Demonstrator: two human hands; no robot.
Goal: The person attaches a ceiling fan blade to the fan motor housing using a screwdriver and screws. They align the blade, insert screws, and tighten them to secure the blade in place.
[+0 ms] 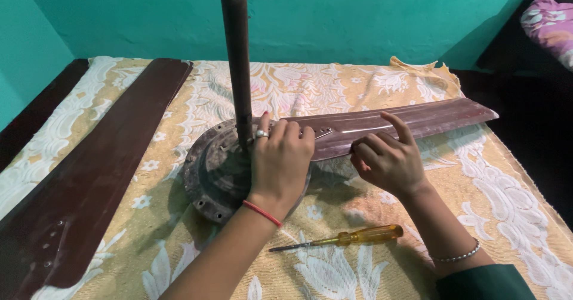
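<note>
A yellow-handled screwdriver lies on the flowered cloth; a loose dark fan blade rests at left, below teal walls.

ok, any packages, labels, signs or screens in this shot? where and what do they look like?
None in view. Only unmarked things: a round grey fan motor with its rod, a brown blade under both hands, a loose blade at left, and a yellow-handled screwdriver on the patterned cloth.
</note>
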